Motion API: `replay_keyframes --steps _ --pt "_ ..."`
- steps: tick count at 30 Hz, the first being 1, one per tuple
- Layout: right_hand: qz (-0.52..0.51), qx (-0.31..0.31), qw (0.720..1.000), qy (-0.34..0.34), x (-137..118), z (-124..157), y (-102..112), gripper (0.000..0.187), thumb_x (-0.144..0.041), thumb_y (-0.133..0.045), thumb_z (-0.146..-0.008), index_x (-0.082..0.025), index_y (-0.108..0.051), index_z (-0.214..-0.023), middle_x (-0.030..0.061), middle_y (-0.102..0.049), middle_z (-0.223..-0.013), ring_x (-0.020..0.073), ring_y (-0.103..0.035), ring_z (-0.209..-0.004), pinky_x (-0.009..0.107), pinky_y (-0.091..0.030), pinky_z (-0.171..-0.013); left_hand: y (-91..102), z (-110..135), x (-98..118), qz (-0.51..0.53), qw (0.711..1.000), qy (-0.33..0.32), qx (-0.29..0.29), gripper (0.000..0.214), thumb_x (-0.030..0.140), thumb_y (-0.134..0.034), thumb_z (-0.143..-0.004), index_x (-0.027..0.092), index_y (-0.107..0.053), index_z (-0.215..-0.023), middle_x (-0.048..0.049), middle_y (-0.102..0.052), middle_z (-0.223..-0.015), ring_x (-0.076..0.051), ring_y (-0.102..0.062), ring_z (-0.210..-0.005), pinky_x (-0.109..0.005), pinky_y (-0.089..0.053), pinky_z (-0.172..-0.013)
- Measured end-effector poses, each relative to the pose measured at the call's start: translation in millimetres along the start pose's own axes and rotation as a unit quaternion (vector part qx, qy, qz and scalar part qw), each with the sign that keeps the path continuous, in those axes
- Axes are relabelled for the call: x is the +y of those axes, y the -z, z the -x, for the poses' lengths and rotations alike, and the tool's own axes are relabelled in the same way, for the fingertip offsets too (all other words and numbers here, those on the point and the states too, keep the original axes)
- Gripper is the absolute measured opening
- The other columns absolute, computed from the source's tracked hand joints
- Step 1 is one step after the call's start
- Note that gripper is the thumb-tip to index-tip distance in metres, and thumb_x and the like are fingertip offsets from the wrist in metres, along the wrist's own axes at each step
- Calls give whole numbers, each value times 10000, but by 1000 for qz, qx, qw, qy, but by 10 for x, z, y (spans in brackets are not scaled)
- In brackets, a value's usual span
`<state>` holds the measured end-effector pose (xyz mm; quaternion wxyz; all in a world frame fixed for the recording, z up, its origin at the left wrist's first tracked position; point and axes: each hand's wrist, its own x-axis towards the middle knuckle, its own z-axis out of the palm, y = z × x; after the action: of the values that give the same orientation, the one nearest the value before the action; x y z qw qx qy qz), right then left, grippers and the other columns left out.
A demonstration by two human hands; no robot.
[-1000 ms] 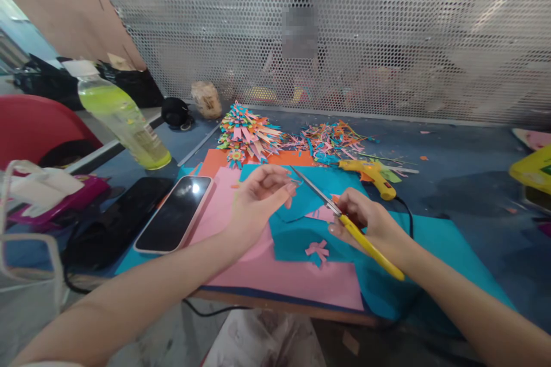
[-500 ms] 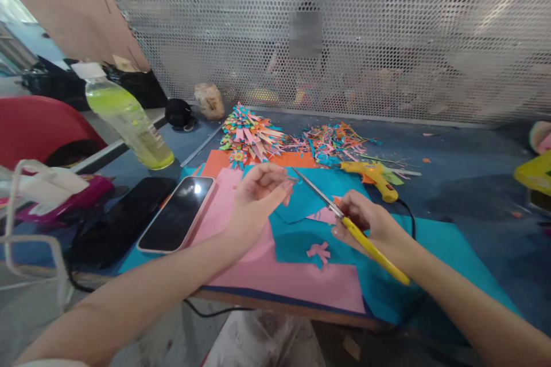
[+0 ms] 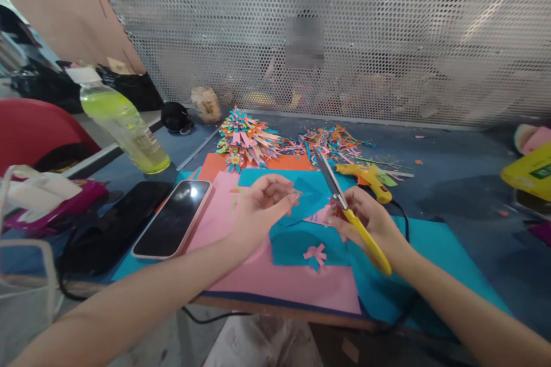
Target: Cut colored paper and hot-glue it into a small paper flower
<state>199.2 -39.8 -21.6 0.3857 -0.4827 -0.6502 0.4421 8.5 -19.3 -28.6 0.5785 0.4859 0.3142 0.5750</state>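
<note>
One hand, the left hand (image 3: 263, 207), is up over the pink paper (image 3: 286, 285) and blue paper (image 3: 310, 186), fingers half curled, thumb close to their tips; I cannot tell if it pinches something tiny. The right hand (image 3: 367, 212) has its fingers bent round the scissors (image 3: 354, 219), which sit above the blue paper with their blades pointing away and left

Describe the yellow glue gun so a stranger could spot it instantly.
Find the perforated metal panel; before it, on the dark blue table, lies a heap of cut paper strips. At that heap's near edge lies the glue gun. Unlike the yellow-handled scissors in the right hand, it trails a black cord.
</note>
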Motion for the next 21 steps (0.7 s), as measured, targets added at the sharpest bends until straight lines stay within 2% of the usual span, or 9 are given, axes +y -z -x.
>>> replay_keyframes --steps 4,8,16,21 --pt "-54 7 998 22 18 -6 -48 299 -259 -648 -687 -208 -372 -791 -4 -601 -755 109 -576 -615 229 -465 -530 -67 66 -66 -59 997 -1 -44 176 172 -654 -686 176 -534 -815 5 -599 -750 -102 -577 -697 -206 -442 -592" --pt "-70 13 997 10 51 -14 -45 337 -265 -673 -665 -214 -380 -823 -18 -599 -741 116 -586 -623 239 -474 -548 -109 117 -112 -126 988 1 -89 156 177 -626 -717 172 -527 -837 -11 -602 -780 -120 -584 -772 -233 -446 -676" --pt "-69 11 997 15 20 -19 -35 309 -234 -657 -662 -210 -368 -770 -31 -577 -684 116 -572 -597 245 -466 -543 -105 128 -131 -148 980 43 -127 201 215 -628 -713 177 -510 -871 -20 -618 -782 -144 -604 -783 -256 -460 -681" --pt "-64 -9 998 -6 18 -10 -48 341 -206 -680 -618 -210 -365 -747 -34 -570 -661 117 -572 -589 240 -467 -532 -98 123 -85 -178 976 11 -126 220 217 -590 -749 182 -513 -953 -49 -620 -871 -163 -596 -866 -266 -464 -698"
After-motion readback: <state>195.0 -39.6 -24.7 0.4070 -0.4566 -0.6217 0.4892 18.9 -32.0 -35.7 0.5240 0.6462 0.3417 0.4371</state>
